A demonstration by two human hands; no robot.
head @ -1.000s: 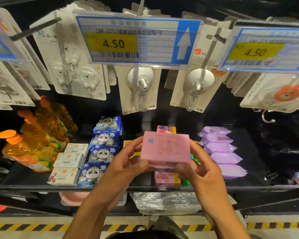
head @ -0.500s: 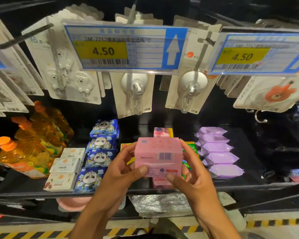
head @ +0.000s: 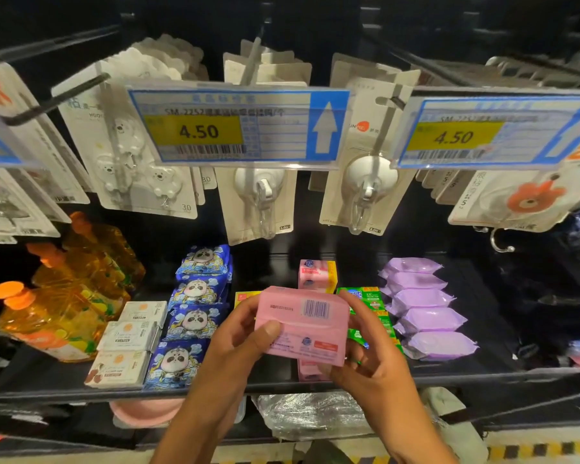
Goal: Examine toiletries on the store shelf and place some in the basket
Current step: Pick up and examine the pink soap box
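Observation:
A pink soap box (head: 303, 324) with a barcode on its upper face is held in front of the black store shelf (head: 449, 371). My left hand (head: 236, 333) grips its left end, thumb on the front face. My right hand (head: 370, 354) grips the right end and underside. More pink boxes (head: 315, 274) stand on the shelf behind it, and another lies below my hands. The basket is not in view.
On the shelf sit orange pump bottles (head: 57, 313), white soap boxes (head: 128, 339), blue panda packs (head: 195, 313), green packs (head: 365, 298) and purple wipe packs (head: 426, 309). Hook cards (head: 262, 199) and price tags (head: 238, 128) hang above. A striped floor line runs below.
Both hands have rotated the pink box, so the printed face turned away and the barcode side came up. The view has tilted up slightly.

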